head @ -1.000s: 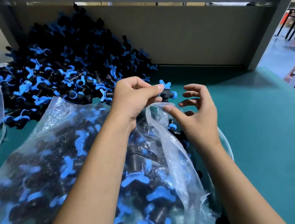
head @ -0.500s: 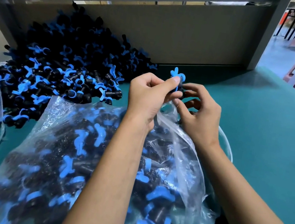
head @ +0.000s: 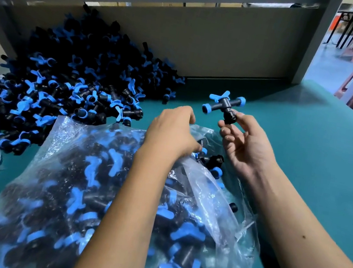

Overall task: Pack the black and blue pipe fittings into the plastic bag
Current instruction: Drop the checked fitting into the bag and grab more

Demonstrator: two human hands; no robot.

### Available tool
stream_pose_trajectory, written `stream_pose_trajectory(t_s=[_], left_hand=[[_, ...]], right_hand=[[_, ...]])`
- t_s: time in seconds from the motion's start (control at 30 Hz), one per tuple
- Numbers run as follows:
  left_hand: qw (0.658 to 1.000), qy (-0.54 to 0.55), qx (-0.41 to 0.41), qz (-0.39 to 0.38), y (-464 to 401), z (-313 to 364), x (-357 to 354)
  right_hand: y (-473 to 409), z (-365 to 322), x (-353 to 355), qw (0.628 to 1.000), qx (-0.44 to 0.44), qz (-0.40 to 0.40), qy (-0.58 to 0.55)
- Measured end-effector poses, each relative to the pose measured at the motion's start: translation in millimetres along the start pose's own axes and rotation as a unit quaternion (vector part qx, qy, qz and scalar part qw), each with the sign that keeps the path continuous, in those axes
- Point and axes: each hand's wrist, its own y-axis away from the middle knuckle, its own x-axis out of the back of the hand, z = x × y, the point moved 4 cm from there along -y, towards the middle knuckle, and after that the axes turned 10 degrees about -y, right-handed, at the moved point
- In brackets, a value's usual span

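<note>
- Since the earlier pictures, the fitting (head: 223,105) had passed from the left hand (head: 174,131) to the right hand (head: 245,143), and the left hand had gone down to the mouth of the plastic bag (head: 102,182).
- Right thumb and fingertips (head: 235,115) pinched the black stem of the fitting from below; the other right fingers were loosely bent under it.
- Left fingers were curled at the edge of the bag; whether they really held the plastic could not be told, because the back of the hand hid them.
- The fitting stood above the right fingertips and beyond the bag mouth, free in the air. Its long bar lay nearly level, left to right, with a blue cap at each end; the blue wing handle pointed up and away, the stem pointed down into the pinch.
- To do this step well, I think the left hand should keep the mouth wide, and the right hand should turn the bar end-first, so the wing does not catch the plastic.
- The pile of fittings (head: 73,90) lay beyond the left fingers.
</note>
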Motion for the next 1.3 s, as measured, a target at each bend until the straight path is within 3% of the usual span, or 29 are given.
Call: stream_pose_trajectory(t_s=[0.17,0.3,0.4,0.57,0.7,0.8,0.87,0.93,1.03,1.13,1.3], left_hand=[[0.989,0.124,0.058,0.063,-4.2,-22.9,11.8],[0.965,0.196,0.096,0.146,-5.9,-35.7,19.1],[0.940,0.268,0.103,0.187,-3.3,-33.4,21.4],[0.872,0.469,0.033,0.138,-1.0,-14.3,22.1],[0.862,0.497,-0.026,0.093,-1.3,-3.9,24.2],[0.904,0.399,-0.003,0.151,-5.3,-14.5,24.8],[0.932,0.288,0.047,0.214,-4.5,-26.4,24.5],[0.950,0.208,0.087,0.217,-0.9,-36.5,22.2],[0.982,0.093,0.102,0.130,-7.0,-43.9,14.5],[0.994,-0.031,0.106,0.024,-32.3,-54.9,11.7],[0.954,-0.217,0.118,-0.169,-74.5,-81.9,-8.5]], right_hand=[[-2.6,-9.5,3.9,0.985,0.011,-0.083,0.149],[0.0,-10.9,1.1,0.898,0.002,-0.164,0.407],[3.5,-2.5,-0.8,0.865,0.010,-0.165,0.475],[8.7,7.8,-14.0,0.843,0.069,-0.205,0.493],[5.2,5.1,-13.9,0.785,0.158,-0.201,0.564],[5.0,6.3,-5.6,0.797,0.168,-0.176,0.553],[4.1,5.1,-3.0,0.816,0.217,-0.140,0.517],[1.0,-0.4,1.7,0.837,0.274,-0.077,0.467],[-4.4,-11.9,15.0,0.827,0.333,0.032,0.451],[-3.8,-17.4,23.3,0.816,0.353,0.082,0.450],[-0.7,-15.5,22.4,0.815,0.357,0.083,0.450]])
